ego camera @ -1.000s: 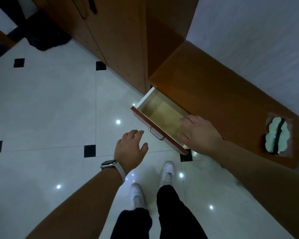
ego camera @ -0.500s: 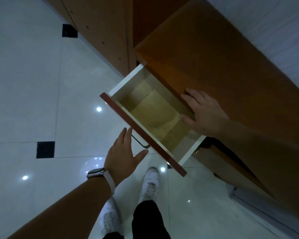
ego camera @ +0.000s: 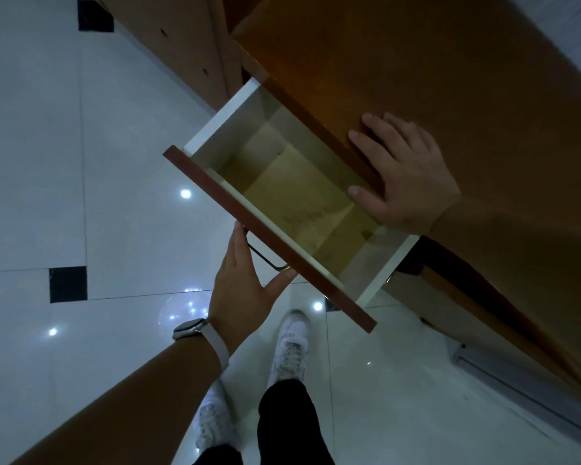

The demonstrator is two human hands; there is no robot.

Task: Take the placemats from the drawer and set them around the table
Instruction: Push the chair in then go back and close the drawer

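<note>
The drawer (ego camera: 215, 135) with a red-brown front and white sides stands pulled out of the wooden cabinet (ego camera: 433, 78). On its bottom lies a flat tan placemat (ego camera: 292, 203). My left hand (ego camera: 245, 283), with a watch on the wrist, has straight fingers at the drawer front beside the metal handle (ego camera: 265, 258), the thumb touching under the front edge. My right hand (ego camera: 406, 176) lies flat with spread fingers on the cabinet top at the drawer's right side, thumb over the drawer opening.
A white tiled floor (ego camera: 64, 162) with small black inset squares spreads to the left. My white shoes (ego camera: 292, 344) stand just below the drawer. Tall wooden cabinet doors (ego camera: 182, 38) rise at the top. A grey strip (ego camera: 517, 380) lies on the floor at the right.
The drawer has slid much farther out. My left hand has come up to the drawer front by the handle. My right hand has moved from the drawer's rim onto the cabinet top.
</note>
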